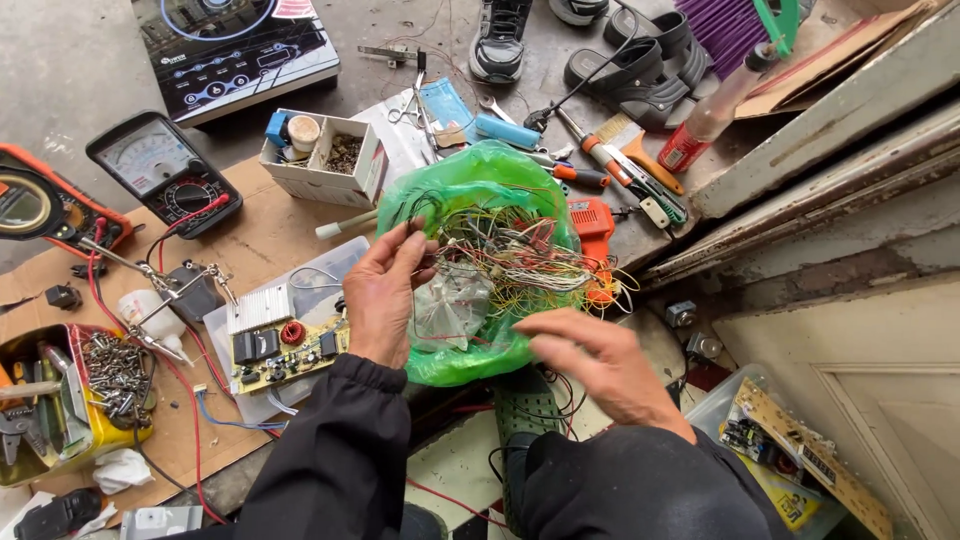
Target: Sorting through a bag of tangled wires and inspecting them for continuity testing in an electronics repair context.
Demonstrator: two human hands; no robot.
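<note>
Green plastic bag (470, 190) sits in the middle of the scene, its mouth spread wide and a tangle of thin coloured wires (510, 255) piled inside with a small clear pouch (445, 300). Nearest the camera, two dark sleeves lead up to the hands. The right hand (590, 365) hovers at the bag's near right edge, fingers loosely curled and spread, its grip closed on nothing that I can make out. The left hand (385, 290) is at the bag's left rim, thumb and fingertips pinched on a few strands of the wires and the plastic beside them. As a judgement, the sorting looks barely under way: the bundle is still knotted together in the bag and no wire lies pulled out beside it.

Left of the left hand, a circuit board (285, 350) rests on a clear tray, on cardboard spread over the floor. Further left is a yellow tub of screws (110, 370). Beyond those stand an analogue multimeter (165, 170) and a small white parts box (320, 155). Farther off lie screwdrivers (590, 160), scissors and, farthest, an induction cooktop (240, 50).
</note>
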